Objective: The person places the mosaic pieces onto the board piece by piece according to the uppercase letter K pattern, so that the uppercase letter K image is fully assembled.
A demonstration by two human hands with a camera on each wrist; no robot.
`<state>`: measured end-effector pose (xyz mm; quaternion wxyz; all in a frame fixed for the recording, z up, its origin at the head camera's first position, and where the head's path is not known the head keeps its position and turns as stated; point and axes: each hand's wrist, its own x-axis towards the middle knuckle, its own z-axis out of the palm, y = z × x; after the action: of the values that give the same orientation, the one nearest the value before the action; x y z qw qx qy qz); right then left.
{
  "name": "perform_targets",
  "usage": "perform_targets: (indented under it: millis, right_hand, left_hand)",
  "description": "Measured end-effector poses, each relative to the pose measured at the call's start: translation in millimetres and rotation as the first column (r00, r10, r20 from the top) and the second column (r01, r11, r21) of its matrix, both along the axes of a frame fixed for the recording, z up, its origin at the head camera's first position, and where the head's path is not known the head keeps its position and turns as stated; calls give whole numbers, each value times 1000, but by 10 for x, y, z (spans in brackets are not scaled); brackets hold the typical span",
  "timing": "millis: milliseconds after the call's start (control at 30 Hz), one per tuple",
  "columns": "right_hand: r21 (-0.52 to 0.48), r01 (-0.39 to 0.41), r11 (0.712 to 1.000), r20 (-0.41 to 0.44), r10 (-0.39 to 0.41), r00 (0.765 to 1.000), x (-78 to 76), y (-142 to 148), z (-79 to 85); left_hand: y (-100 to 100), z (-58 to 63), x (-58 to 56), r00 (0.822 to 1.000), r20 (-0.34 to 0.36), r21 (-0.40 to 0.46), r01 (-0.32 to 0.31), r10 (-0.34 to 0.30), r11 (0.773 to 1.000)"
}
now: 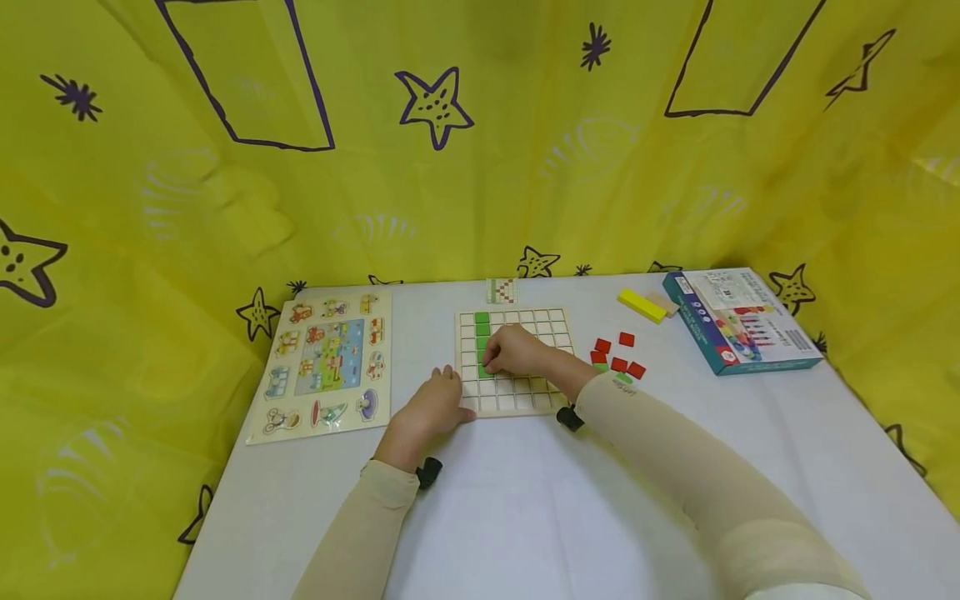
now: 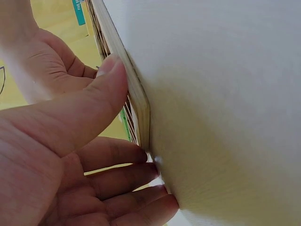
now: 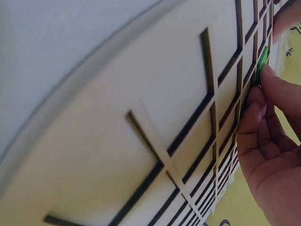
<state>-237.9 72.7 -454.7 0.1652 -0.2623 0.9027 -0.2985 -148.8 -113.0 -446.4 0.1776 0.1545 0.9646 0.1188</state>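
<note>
A wooden grid board lies on the table, with a column of green square tiles in its second column from the left. My right hand pinches a green tile at the near end of that column, the tile low in the grid. Steadying the board's near left corner is my left hand. In the left wrist view its thumb presses the near edge, while the fairly straight fingers reach along the left side with tips at the tabletop.
Loose red tiles and some green ones lie right of the board. Beyond them are a yellow block and a box. A picture puzzle lies at left; a small pattern card sits behind the board. A yellow curtain surrounds the table.
</note>
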Motion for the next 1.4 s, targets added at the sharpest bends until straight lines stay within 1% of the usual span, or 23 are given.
perform_targets:
  millis: [167,300,400,567,700,833,967,1133,1267,1400]
  right_hand:
    - [-11,1,1000,-10,-1,1000,11,2,-10]
    - [-40,21,999,12,-20,1000,30,39,-16]
    - [-74,62,995,51,-58,997,38,112,12]
    - [-100,145,984,94,-135,986,17,392,106]
    - [-95,194,976,96,-185,978,11,695,192]
    - [-75,248,966,114,-239,964,33,965,234]
    - [-44,299,953,133,-291,947,66,1178,238]
    - [-14,341,940,155,-335,929,129,1397,217]
    - [16,348,937,155,-346,925,183,1561,149]
    - [23,341,940,149,-340,929,239,1708,92]
  left_hand:
    - [-9,0,-3,1000,-6,6,-3,3,1000]
    - [-15,-6,1,1000,-7,14,3,-3,1000]
    - [-13,4,10,1000,-4,24,-2,2,1000]
    - [19,8,18,1000,0,29,-17,17,999]
    - [29,6,22,1000,-2,27,-29,29,999]
    - [29,7,28,999,-1,27,-33,33,999]
    - [25,2,35,999,9,40,-42,41,998]
    - [18,-16,40,999,15,53,-51,50,997]
    - [25,-14,39,999,21,53,-51,50,997]
    - [37,7,40,998,23,61,-55,54,997]
